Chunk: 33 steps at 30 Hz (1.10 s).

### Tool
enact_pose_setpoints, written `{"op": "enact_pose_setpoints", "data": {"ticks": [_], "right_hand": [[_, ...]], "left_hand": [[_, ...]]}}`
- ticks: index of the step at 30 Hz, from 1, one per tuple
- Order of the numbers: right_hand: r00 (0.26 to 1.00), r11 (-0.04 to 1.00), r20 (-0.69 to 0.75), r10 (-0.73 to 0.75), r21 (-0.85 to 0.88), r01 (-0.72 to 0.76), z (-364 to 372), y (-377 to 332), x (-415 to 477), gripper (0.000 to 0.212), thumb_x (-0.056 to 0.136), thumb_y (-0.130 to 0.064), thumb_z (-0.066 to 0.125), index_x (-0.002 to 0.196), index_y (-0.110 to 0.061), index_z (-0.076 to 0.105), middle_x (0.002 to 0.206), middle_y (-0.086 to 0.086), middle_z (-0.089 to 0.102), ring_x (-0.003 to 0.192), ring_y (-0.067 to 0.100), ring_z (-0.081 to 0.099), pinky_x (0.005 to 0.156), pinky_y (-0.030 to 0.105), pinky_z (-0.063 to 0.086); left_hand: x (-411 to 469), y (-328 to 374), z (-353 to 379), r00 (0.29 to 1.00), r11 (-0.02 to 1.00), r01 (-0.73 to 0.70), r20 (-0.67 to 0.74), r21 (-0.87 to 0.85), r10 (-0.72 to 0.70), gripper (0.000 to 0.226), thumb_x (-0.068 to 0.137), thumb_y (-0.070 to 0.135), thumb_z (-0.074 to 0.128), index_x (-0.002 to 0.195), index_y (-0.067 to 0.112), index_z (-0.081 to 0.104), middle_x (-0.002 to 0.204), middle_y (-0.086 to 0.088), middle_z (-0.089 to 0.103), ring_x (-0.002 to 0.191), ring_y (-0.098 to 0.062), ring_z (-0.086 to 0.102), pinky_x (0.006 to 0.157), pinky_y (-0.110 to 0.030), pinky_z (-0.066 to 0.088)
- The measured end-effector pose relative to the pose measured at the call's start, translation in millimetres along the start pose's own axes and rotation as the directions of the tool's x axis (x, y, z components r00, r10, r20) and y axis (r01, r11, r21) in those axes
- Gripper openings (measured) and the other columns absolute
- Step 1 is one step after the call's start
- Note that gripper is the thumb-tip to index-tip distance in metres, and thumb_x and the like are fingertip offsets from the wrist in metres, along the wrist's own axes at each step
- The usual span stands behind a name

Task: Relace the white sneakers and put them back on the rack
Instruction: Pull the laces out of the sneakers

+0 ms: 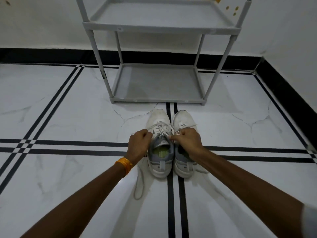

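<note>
Two white sneakers stand side by side on the floor, toes pointing at the rack. The left sneaker point(158, 120) has its white lace point(160, 128) crossed through the eyelets. My left hand point(139, 145) is closed on one end of that lace at the shoe's left side. My right hand point(187, 140) pinches the other end over the tongue and partly covers the right sneaker point(182, 120). A slack loop of lace point(139, 188) trails on the floor below my left wrist. The grey rack point(157, 98) stands just beyond the shoes.
The rack has a bare lower shelf point(157, 83) and an upper shelf point(159, 16). It stands against a white wall with a black skirting point(42, 55). A second wall with skirting point(284, 93) closes the right side. The floor is white marble tile with black stripes point(77, 146).
</note>
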State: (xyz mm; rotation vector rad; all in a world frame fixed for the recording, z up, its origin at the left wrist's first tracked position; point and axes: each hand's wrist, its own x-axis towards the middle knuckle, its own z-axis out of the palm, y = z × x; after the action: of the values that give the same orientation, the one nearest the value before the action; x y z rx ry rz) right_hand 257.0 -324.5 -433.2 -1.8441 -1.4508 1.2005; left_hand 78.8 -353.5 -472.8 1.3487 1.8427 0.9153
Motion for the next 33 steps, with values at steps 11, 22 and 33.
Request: {"op": "enact_pose_setpoints", "data": {"ticks": [11,22,33], "right_hand": [[0.973,0.981,-0.167,-0.156,-0.138,0.133,10.8,9.6,-6.2,0.035,0.054,-0.037,0.09,0.06,-0.011,0.068,0.058,-0.002,0.069,0.055,0.013,0.066,0.052,0.031,0.056],[0.961,0.896,-0.024,-0.276,-0.368,0.248,-15.4,6.6,-9.1,0.033,0.072,-0.019,0.072,0.048,-0.022,0.049,0.048,-0.004,0.054,0.05,0.015,0.055,0.045,0.022,0.037],[0.814,0.739,0.15,-0.561,-0.35,0.575,-109.5,-126.9,-15.4,0.03,0.079,-0.013,0.068,0.054,-0.016,0.053,0.051,0.0,0.047,0.046,0.011,0.042,0.053,0.025,0.037]], "left_hand": [[3.1,4.7,-2.5,0.997,0.981,0.023,-0.07,-0.191,-0.037,0.049,0.064,0.014,0.083,0.053,0.018,0.035,0.055,-0.007,0.041,0.056,-0.017,0.039,0.052,-0.032,0.037],[3.0,4.3,-31.2,0.997,0.996,-0.025,-0.067,0.088,0.031,0.048,0.076,0.043,0.076,0.058,0.012,0.045,0.053,-0.002,0.045,0.051,-0.016,0.04,0.054,-0.031,0.038],[-7.6,108.6,-92.2,0.892,0.909,-0.382,0.191,-0.166,0.41,0.026,0.096,0.025,0.056,0.083,0.002,0.056,0.086,-0.014,0.065,0.078,-0.023,0.07,0.062,-0.031,0.058]]}}
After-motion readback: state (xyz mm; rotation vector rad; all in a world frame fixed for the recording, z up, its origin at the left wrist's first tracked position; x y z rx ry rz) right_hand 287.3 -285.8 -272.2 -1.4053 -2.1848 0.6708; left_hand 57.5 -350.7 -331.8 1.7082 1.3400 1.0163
